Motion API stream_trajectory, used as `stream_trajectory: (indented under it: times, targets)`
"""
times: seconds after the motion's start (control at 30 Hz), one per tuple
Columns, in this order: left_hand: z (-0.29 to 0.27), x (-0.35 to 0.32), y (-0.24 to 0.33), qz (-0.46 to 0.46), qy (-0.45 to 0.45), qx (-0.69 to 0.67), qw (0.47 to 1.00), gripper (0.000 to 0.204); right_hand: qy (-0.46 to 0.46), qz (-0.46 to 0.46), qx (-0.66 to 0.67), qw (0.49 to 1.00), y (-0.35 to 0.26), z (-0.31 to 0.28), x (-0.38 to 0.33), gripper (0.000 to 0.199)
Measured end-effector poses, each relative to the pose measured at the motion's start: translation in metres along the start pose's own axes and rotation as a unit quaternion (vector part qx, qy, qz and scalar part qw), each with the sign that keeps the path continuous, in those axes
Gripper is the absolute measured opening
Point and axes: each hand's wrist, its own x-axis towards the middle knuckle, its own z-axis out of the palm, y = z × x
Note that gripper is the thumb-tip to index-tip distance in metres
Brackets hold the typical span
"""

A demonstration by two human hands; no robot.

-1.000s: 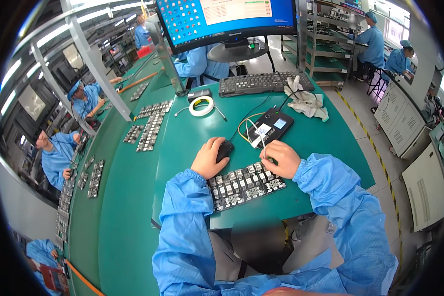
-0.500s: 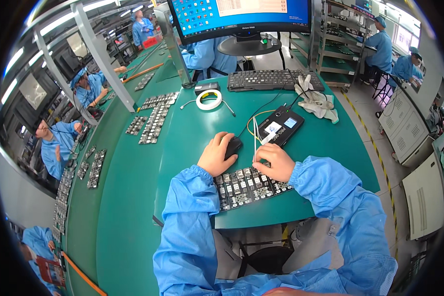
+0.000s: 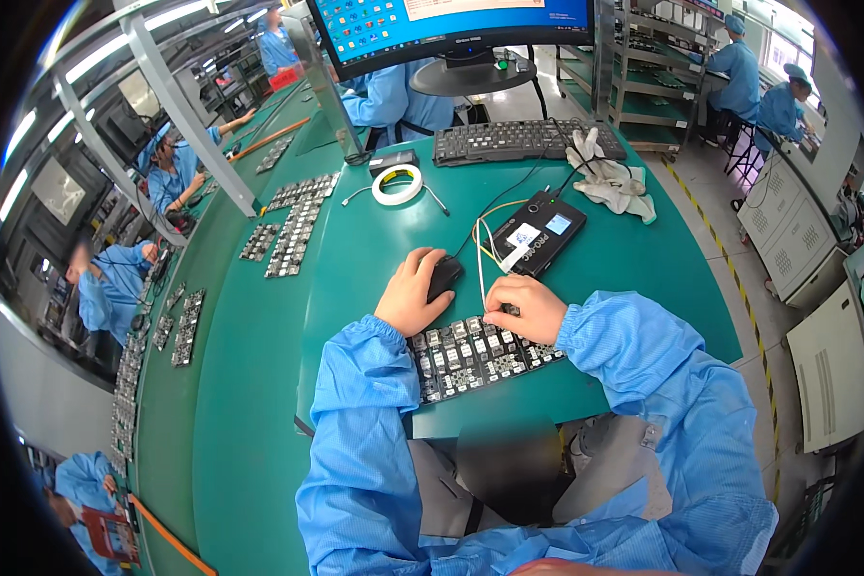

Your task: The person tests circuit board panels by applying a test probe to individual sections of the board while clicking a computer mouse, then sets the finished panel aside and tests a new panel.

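Two bare hands work at the near edge of the green table [image 3: 288, 317], both just beyond a panel of small circuit boards [image 3: 475, 353] that lies between the blue sleeves. Left of the panel's far edge, the left hand [image 3: 411, 293] lies cupped over a black mouse [image 3: 444, 276], fingers loosely curved around it and touching its top. At the panel's far right corner, the right hand [image 3: 525, 307] curls nearly closed, fingertips pinched down onto the boards (what they pinch is too small to tell). Beyond the panel sits a black box-shaped device [image 3: 536, 233] with yellow and white wires [image 3: 482, 252] trailing toward the right hand. Farther back lie a tape roll [image 3: 396, 184], a keyboard [image 3: 509, 141] and a crumpled cloth [image 3: 610, 182].
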Motion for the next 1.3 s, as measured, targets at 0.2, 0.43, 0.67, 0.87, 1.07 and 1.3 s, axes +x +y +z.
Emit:
stream_trajectory:
  times: [0.2,0.43,0.67,0.87,1.07,1.3]
  targets:
    - [0.002,-0.002,-0.001,0.02,0.014,-0.001,1.0,0.061,0.018,-0.055,-0.023,0.998,0.0,0.001,-0.002,0.016]
    - [0.004,-0.006,-0.001,0.023,0.014,0.019,0.999,0.062,0.009,-0.036,-0.004,0.999,-0.002,0.005,-0.006,0.017]
    - [0.004,-0.004,-0.002,0.029,0.018,0.022,0.999,0.061,-0.007,-0.039,-0.015,0.999,-0.001,0.005,-0.003,0.016]
    - [0.001,-0.004,0.001,0.021,0.001,0.016,1.0,0.062,-0.013,-0.041,-0.049,0.998,0.004,0.009,-0.004,0.017]
    - [0.002,-0.002,0.004,0.015,-0.006,0.01,1.0,0.061,-0.008,-0.042,-0.054,0.998,0.004,0.007,-0.006,0.017]
    - [0.005,-0.003,0.0,0.028,0.014,0.017,0.999,0.06,-0.008,-0.043,-0.055,0.998,0.003,0.008,-0.005,0.017]
